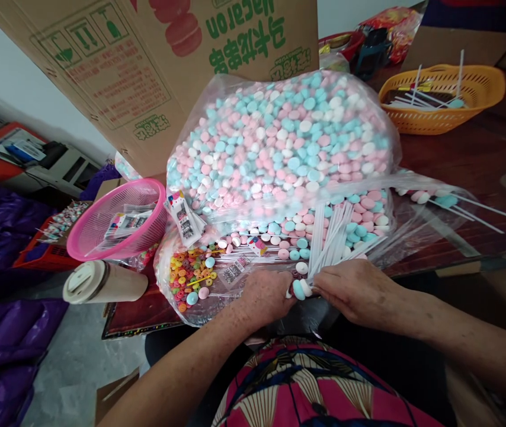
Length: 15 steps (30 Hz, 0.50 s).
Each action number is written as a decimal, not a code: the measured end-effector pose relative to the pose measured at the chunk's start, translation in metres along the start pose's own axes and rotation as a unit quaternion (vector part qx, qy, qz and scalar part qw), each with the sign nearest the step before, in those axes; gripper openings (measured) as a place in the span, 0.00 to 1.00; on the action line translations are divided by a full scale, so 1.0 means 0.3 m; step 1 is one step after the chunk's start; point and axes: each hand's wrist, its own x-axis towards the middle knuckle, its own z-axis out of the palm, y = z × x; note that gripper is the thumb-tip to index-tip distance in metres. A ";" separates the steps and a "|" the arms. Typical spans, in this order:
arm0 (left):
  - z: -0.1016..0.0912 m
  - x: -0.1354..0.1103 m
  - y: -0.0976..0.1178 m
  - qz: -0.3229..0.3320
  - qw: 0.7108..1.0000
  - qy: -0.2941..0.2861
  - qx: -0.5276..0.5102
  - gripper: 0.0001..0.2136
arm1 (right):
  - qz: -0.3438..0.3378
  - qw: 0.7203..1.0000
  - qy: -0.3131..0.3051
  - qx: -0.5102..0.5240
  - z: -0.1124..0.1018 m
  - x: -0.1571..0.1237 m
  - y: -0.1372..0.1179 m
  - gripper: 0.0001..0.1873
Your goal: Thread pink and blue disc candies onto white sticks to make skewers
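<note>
My left hand (268, 295) is closed, with its fingertips at one end of a short row of blue and white candies (298, 289). Pinched fingers of my right hand (355, 290) meet the row's other end; any stick through it is hidden. Just beyond my right hand lies a bundle of white plastic sticks (330, 234). Behind both hands, a big clear bag (279, 148) bulges with pink, blue and white candies. Colourful ring-shaped candies (188, 270) lie left of my left hand, near a small printed packet (235, 270).
A pink basket (160, 207) with printed packets and a lidded cup (124, 281) stand at the left. Behind the bag rises a large cardboard box (146, 77). A yellow basket (439, 118) holding sticks is at the back right. Candy sticks (466, 210) project rightward.
</note>
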 end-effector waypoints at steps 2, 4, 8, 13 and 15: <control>-0.008 -0.002 -0.016 -0.009 1.000 0.000 -0.026 0.15 | -0.003 1.000 0.011 -0.007 0.005 0.001 0.008 0.06; -0.039 -0.015 -0.058 -0.003 0.994 -0.003 -0.111 0.26 | -0.012 0.999 0.046 -0.019 0.008 -0.003 0.021 0.07; -0.124 -0.065 -0.160 0.075 0.959 -0.047 -0.269 0.40 | -0.053 0.988 0.140 -0.048 0.007 -0.022 0.037 0.10; -0.132 -0.104 -0.185 0.038 0.978 -0.028 -0.204 0.17 | -0.021 0.985 0.168 -0.045 0.019 -0.046 0.043 0.12; -0.118 -0.107 -0.175 -0.014 0.987 -0.013 -0.160 0.15 | -0.011 0.986 0.167 0.000 0.025 -0.051 0.047 0.12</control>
